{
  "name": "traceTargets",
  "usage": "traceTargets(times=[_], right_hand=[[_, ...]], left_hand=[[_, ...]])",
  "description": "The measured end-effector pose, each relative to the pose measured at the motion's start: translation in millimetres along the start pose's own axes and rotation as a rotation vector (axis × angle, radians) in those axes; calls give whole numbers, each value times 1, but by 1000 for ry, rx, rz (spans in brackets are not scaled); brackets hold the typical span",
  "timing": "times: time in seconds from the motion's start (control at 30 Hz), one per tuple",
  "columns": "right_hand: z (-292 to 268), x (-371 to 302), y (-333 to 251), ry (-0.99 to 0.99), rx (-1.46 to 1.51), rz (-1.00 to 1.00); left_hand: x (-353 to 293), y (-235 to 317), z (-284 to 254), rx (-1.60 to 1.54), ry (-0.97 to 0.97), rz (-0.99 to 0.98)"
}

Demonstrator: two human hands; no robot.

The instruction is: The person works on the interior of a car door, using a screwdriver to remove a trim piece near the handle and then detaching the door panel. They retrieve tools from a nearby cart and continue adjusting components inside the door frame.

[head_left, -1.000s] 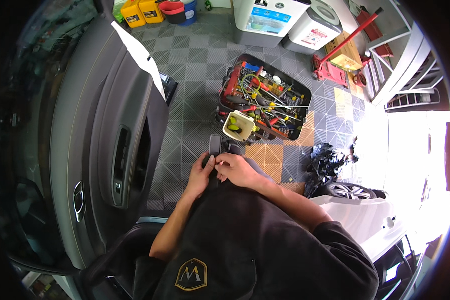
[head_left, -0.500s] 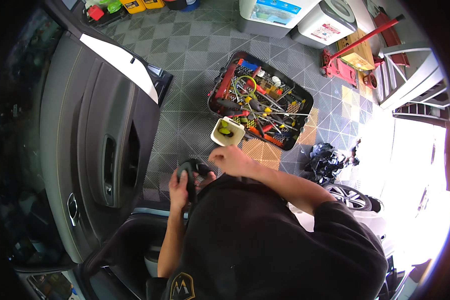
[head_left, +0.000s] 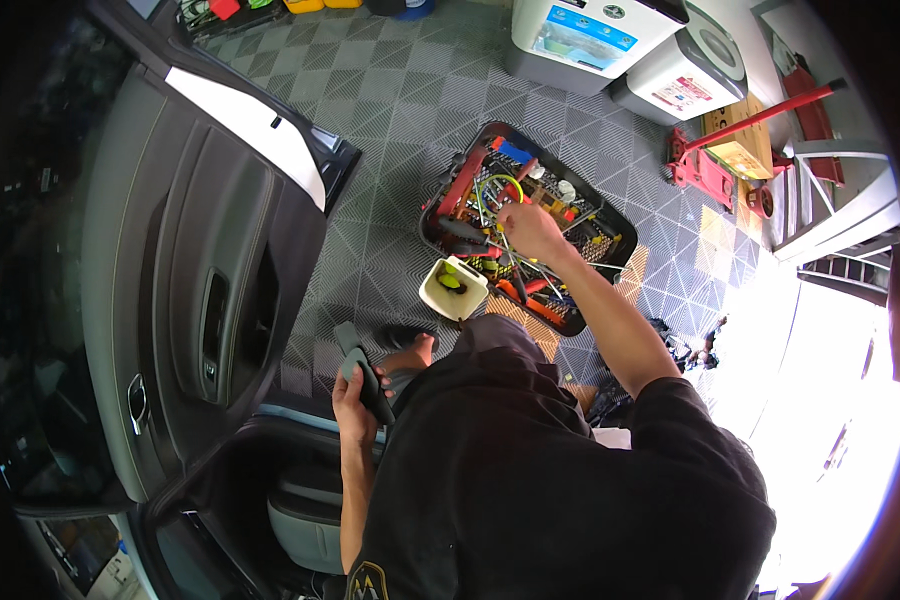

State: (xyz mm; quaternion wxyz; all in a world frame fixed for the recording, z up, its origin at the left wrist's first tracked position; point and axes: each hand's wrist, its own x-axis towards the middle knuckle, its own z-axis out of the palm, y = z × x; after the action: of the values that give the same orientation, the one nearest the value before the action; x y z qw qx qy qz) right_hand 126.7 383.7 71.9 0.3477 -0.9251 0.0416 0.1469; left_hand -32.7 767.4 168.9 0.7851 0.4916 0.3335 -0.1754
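Note:
My left hand (head_left: 351,405) is closed around a long, dark grey trim-like piece (head_left: 372,388), held in front of my left side by the car's sill. Its exact kind I cannot make out. My right hand (head_left: 530,232) reaches into a black tool tray (head_left: 618,208) on the floor, fingers curled together among the tools. Whatever they pinch, if anything, is hidden beneath them. Close by that hand are a yellow-green ring (head_left: 498,180) and screwdrivers. At the tray's near left corner stands a cream tub (head_left: 472,300) with yellow-green and dark items inside.
An open car door (head_left: 175,260) fills the left side. My sandalled foot (head_left: 410,338) is on the tiled floor near the trim-like piece. White boxy containers (head_left: 575,45) stand at the back, and a red floor jack (head_left: 702,175) and a wooden crate (head_left: 738,145) at the far right.
My right hand has moved forward and right, from near the tub to over the tool tray. The left hand's dark piece has turned and shows more of its length.

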Motion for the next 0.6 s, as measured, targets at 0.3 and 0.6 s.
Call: traceTargets(times=[0.3,0.6], right_hand=[[1,-63,40,56,-88,213],[11,-107,56,70,10,210]], left_hand=[[12,11,21,-40,-82,-21],[25,2,41,151,-165,-61]])
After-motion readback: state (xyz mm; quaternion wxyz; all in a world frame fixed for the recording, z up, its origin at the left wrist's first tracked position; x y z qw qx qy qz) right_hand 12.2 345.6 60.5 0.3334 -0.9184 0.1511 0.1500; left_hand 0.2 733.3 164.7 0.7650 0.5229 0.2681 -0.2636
